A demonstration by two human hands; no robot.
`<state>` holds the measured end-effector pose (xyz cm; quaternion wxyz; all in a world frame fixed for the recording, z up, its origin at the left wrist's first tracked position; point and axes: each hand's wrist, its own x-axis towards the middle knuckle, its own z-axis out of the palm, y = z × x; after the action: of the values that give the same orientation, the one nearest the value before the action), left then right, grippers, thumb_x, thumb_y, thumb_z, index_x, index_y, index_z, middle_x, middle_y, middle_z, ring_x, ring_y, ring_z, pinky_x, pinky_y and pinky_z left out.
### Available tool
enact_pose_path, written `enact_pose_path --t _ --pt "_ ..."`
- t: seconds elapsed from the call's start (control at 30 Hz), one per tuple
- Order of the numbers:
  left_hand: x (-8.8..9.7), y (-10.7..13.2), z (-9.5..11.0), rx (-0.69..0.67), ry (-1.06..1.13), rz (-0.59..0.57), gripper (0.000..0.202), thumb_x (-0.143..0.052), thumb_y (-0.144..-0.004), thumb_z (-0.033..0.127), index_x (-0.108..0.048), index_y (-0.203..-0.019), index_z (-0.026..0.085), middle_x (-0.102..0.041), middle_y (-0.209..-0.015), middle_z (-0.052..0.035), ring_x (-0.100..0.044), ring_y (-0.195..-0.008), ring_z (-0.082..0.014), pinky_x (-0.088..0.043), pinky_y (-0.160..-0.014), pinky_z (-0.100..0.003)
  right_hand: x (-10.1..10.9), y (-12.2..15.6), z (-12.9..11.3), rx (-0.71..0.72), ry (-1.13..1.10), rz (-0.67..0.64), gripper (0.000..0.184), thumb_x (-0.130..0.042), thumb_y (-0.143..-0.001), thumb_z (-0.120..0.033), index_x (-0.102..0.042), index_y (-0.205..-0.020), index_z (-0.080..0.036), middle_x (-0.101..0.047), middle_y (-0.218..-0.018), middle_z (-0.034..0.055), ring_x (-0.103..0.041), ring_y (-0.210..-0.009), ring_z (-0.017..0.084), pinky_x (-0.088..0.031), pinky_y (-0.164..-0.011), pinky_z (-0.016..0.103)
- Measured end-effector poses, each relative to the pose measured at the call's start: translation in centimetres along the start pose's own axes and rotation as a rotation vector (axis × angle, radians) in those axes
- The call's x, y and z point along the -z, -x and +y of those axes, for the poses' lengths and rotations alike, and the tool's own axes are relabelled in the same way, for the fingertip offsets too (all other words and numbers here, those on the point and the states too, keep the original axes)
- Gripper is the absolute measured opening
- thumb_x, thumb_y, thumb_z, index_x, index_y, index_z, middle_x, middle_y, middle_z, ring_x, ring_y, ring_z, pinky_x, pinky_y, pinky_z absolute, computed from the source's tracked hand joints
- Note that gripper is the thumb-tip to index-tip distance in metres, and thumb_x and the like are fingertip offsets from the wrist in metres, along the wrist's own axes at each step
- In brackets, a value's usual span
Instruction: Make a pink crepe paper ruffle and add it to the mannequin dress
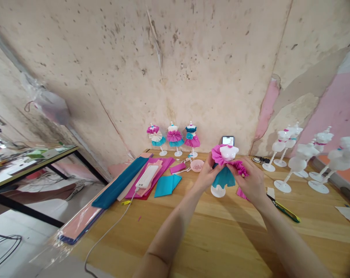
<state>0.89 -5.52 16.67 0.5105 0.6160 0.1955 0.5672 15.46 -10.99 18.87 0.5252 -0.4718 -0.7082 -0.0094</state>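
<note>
A small white dress form point(229, 152) stands on a round white base point(218, 191) and wears a teal crepe paper skirt point(224, 178). My left hand point(206, 177) grips the form at the waist, where a pink paper ruffle point(218, 155) gathers on its side. My right hand point(250, 182) pinches a magenta crepe paper ruffle point(238, 168) against the form's front. Both hands are close together above the wooden table point(198, 231), and my fingers hide the waist.
Several dressed forms point(175, 137) stand at the back, and bare white forms point(299, 158) crowd the right. Paper sheets point(166, 185), a power bank point(146, 177), a pink bowl point(196, 165), a phone point(228, 141) and a yellow utility knife point(283, 210) lie around. The table's left edge drops to the floor.
</note>
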Motion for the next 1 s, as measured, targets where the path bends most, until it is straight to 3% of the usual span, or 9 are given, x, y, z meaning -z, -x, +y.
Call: enact_pose_path --t 0.27,0.6,0.8,1.0 --pt "-0.5 0.2 -0.2 0.153 0.138 -0.022 0.049 -0.068 -0.081 0.039 -0.049 -0.122 0.020 -0.062 -0.119 -0.0099 -0.056 -0.116 -0.0240 -0.044 -0.098 -0.037 -0.6 -0.1 0.9 -0.274 -0.229 0.009 0.027 -0.060 -0.085 -0.044 -0.067 -0.099 -0.022 -0.070 -0.090 0.0026 -0.062 -0.083 0.020 -0.048 -0.078 0.033" --pt "-0.3 0.1 -0.9 0.170 0.100 0.006 0.047 -0.069 -0.080 0.040 -0.053 -0.117 0.018 -0.063 -0.120 -0.0111 -0.059 -0.112 -0.0245 -0.046 -0.097 -0.039 -0.4 -0.5 1.4 -0.378 -0.373 -0.037 0.028 -0.063 -0.084 -0.043 -0.071 -0.099 -0.021 -0.072 -0.092 0.0037 -0.064 -0.089 0.024 -0.050 -0.082 0.038" --pt "-0.2 -0.1 -1.1 0.147 0.069 0.012 0.045 -0.068 -0.081 0.041 -0.052 -0.116 0.018 -0.063 -0.119 -0.0117 -0.060 -0.110 -0.0236 -0.048 -0.092 -0.037 0.1 -1.0 1.1 -0.354 -0.443 -0.109 0.027 -0.062 -0.085 -0.041 -0.070 -0.099 -0.020 -0.072 -0.091 0.0040 -0.064 -0.087 0.022 -0.051 -0.081 0.037" --pt "0.1 -0.2 -1.0 0.155 0.084 0.049 0.046 -0.067 -0.081 0.041 -0.050 -0.117 0.018 -0.067 -0.106 -0.0095 -0.063 -0.099 -0.0212 -0.050 -0.084 -0.034 -0.1 -0.8 2.4 -0.374 -0.356 -0.126 0.033 -0.069 -0.077 -0.045 -0.070 -0.102 -0.022 -0.073 -0.095 0.0043 -0.066 -0.090 0.025 -0.052 -0.081 0.040"
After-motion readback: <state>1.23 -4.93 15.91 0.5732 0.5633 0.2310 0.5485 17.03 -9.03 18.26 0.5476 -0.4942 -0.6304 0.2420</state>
